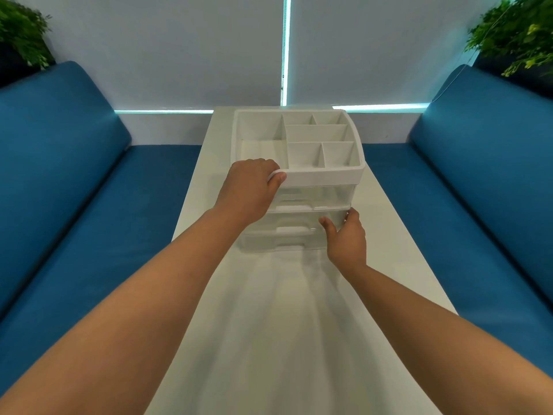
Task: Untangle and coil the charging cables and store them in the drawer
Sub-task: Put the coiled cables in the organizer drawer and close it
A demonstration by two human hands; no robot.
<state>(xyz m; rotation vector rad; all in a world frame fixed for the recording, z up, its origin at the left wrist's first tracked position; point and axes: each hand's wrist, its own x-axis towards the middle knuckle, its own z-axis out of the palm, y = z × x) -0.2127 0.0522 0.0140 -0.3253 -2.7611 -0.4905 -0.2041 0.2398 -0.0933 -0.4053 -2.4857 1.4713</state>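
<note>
On the white desk (293, 310) stands a white organiser (326, 172) with open compartments above two clear drawers; left hand (250, 190) grips its top front corner; right hand (347, 238) clasps the lower drawer (287, 232); blue sofas (59, 163) flank both sides.

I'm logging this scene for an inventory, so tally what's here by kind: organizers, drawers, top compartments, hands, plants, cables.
Organizer: 1
Clear drawers: 2
Top compartments: 7
Hands, left hand and right hand: 2
Plants: 2
Cables: 0 visible
Total: 14
</note>
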